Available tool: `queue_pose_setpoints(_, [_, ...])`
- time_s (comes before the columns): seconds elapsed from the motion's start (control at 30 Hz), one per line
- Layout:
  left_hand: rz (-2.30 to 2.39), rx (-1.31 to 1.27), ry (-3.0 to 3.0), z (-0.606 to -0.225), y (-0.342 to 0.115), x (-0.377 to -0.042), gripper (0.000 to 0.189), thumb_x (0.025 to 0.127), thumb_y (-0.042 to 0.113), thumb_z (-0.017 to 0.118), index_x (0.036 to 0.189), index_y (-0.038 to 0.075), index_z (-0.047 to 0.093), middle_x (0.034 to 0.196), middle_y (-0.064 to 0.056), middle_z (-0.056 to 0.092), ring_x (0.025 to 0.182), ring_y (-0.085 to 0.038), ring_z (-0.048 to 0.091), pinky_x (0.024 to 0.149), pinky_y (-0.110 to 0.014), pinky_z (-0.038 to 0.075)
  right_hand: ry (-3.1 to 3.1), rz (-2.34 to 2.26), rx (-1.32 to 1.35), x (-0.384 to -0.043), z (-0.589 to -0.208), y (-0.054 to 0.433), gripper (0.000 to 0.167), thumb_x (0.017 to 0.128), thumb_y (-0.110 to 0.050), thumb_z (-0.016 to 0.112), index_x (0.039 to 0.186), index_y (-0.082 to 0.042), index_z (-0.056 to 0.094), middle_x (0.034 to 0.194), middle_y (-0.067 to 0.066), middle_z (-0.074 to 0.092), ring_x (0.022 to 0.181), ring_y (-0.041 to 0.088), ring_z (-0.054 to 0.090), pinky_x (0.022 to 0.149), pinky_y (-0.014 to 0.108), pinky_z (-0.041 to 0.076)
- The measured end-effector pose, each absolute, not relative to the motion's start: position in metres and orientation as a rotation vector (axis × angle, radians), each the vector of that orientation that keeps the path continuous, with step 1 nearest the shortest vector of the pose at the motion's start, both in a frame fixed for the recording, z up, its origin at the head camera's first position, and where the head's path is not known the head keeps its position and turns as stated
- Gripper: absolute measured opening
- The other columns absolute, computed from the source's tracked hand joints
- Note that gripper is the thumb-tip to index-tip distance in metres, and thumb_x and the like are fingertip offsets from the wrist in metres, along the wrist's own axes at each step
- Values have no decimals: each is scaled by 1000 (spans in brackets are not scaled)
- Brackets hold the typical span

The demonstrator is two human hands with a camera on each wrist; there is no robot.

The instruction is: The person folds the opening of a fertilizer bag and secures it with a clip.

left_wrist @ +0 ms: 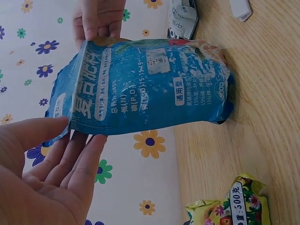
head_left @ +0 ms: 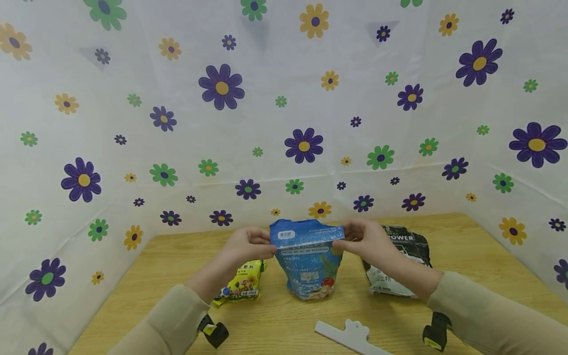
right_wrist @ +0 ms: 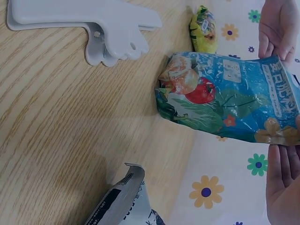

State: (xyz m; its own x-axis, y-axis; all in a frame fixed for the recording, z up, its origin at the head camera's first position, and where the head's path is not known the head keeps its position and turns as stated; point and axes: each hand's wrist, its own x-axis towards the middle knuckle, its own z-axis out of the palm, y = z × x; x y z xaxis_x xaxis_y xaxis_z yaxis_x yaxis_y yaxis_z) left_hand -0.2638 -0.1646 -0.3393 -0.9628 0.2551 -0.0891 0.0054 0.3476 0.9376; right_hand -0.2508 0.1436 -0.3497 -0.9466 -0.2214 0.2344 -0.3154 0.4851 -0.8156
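A blue fertilizer bag with vegetables printed near its base stands upright at the middle of the table, its top edge folded over toward me. My left hand pinches the left end of the fold, thumb in front and fingers behind. At the right end, my right hand pinches it the same way. Both wrist views show the blue bag stretched between the hands. A white bag clip lies on the table in front of the bag.
A yellow bag with flower prints lies left of the blue one. To the right, behind my right forearm, is a black and white bag. Flower-patterned white sheeting encloses the wooden table at the back and sides.
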Motion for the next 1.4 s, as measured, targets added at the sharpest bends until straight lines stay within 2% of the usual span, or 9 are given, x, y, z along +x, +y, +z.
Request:
queue_pose_setpoints(0.23, [1694, 209, 2369, -338, -163, -264, 22, 105, 9, 66, 121, -7, 69, 114, -17, 77, 100, -21, 78, 105, -44, 62, -2617, 1497, 475, -252, -350, 143, 21, 94, -10, 80, 110, 1, 73, 97, 11, 77, 89, 16, 72, 80, 32, 56])
queue_pose_setpoints(0.4, [1699, 164, 2389, -336, -160, -263, 24, 108, 10, 62, 122, -8, 70, 112, -17, 76, 92, -16, 77, 103, -43, 63, -2615, 1505, 485, -251, -348, 143, 21, 94, -10, 80, 111, 1, 73, 98, 11, 77, 89, 15, 72, 81, 30, 57])
queue_pose_setpoints(0.53, [1710, 152, 2390, -337, -159, -264, 25, 108, 11, 62, 123, -8, 70, 113, -17, 76, 90, -14, 76, 97, -38, 66, -2621, 1507, 485, -250, -347, 143, 22, 95, -11, 80, 112, 1, 74, 98, 11, 77, 89, 15, 72, 80, 29, 56])
queue_pose_setpoints(0.73, [1730, 175, 2376, -337, -159, -264, 24, 108, 10, 62, 122, -8, 70, 113, -16, 77, 88, -13, 75, 97, -39, 66, -2609, 1517, 501, -249, -346, 144, 24, 95, -11, 79, 116, 0, 74, 99, 11, 78, 90, 17, 72, 83, 30, 57])
queue_pose_setpoints(1.17, [1810, 167, 2356, -337, -159, -264, 22, 107, 8, 63, 122, -8, 68, 110, -18, 79, 88, -14, 77, 90, -33, 68, -2526, 1545, 615, -251, -349, 146, 39, 96, -5, 77, 133, -1, 66, 102, 13, 73, 92, 17, 69, 82, 23, 59])
queue_pose_setpoints(1.4, [1848, 131, 2337, -337, -159, -263, 24, 106, 6, 64, 126, -5, 60, 107, -17, 78, 84, -14, 76, 85, -30, 68, -2507, 1573, 644, -252, -353, 147, 35, 98, -4, 74, 131, -6, 63, 104, 14, 74, 92, 21, 68, 83, 25, 60])
